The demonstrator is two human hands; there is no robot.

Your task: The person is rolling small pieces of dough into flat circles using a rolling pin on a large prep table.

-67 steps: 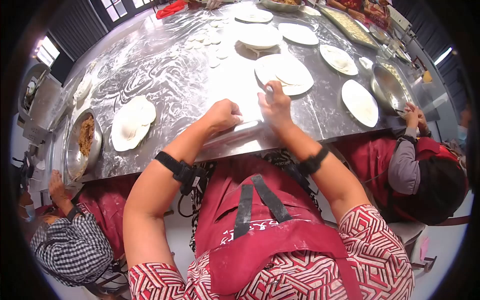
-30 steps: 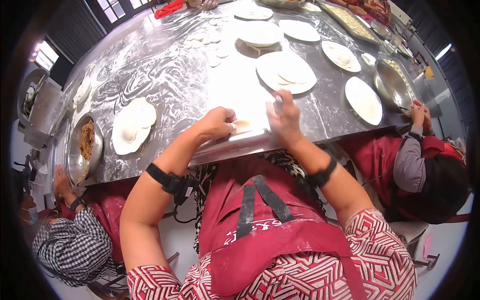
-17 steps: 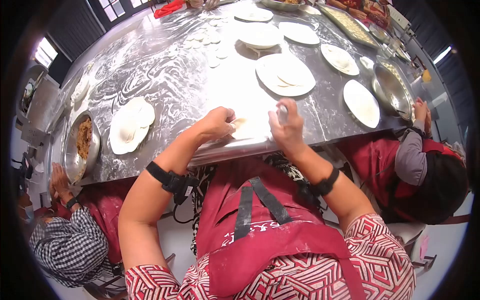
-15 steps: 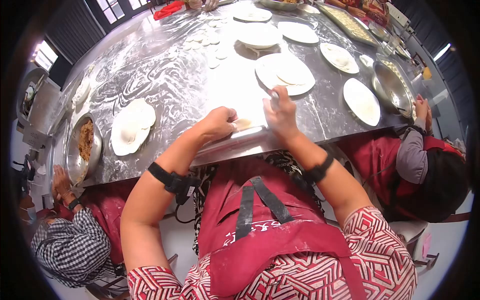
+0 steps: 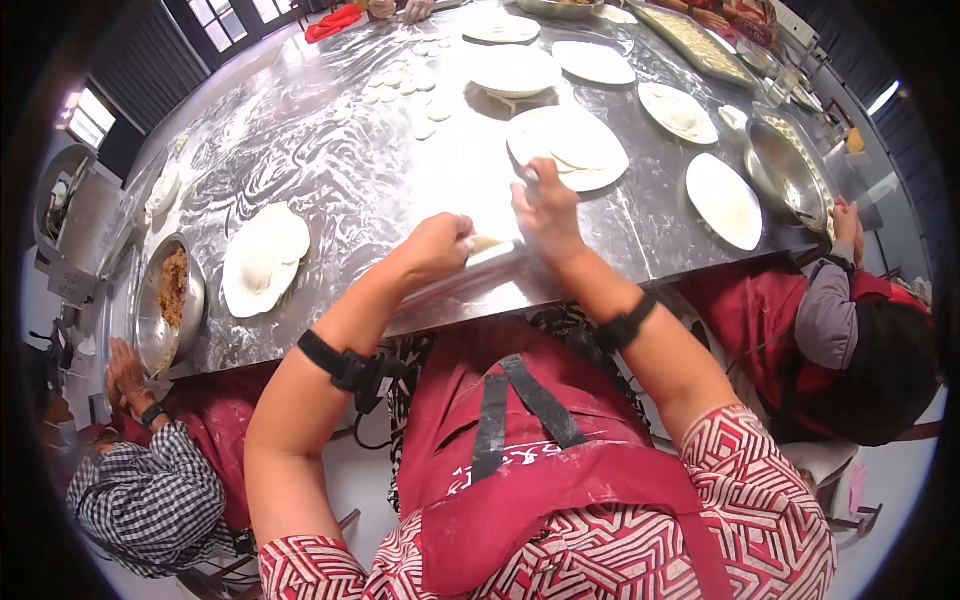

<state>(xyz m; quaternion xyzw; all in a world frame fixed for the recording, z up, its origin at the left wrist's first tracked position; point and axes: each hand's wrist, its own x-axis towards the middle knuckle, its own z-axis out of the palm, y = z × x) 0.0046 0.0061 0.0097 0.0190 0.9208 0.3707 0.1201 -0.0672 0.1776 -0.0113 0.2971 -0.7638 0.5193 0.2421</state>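
Near the front edge of the floured metal table [image 5: 300, 170], my left hand [image 5: 438, 247] pinches the left edge of a small pale dough piece [image 5: 484, 244]. To its right, my right hand [image 5: 550, 212] is closed around a stick-like tool whose tip shows above the fist; the hand is slightly blurred. Just beyond my right hand stands a white plate [image 5: 540, 135] with flat dough rounds [image 5: 592, 150] on it. A bright glare hides detail around the dough.
At the left are a metal bowl of brown filling [image 5: 172, 288] and a plate of stacked dough [image 5: 264, 262]. Several plates and another metal bowl [image 5: 783, 175] stand at the right. Co-workers sit on both sides, their hands [image 5: 128, 372] by the table edge.
My right hand has moved a little to the left and away from me, with the tool tilted differently. My left hand has hardly moved and still pinches the dough.
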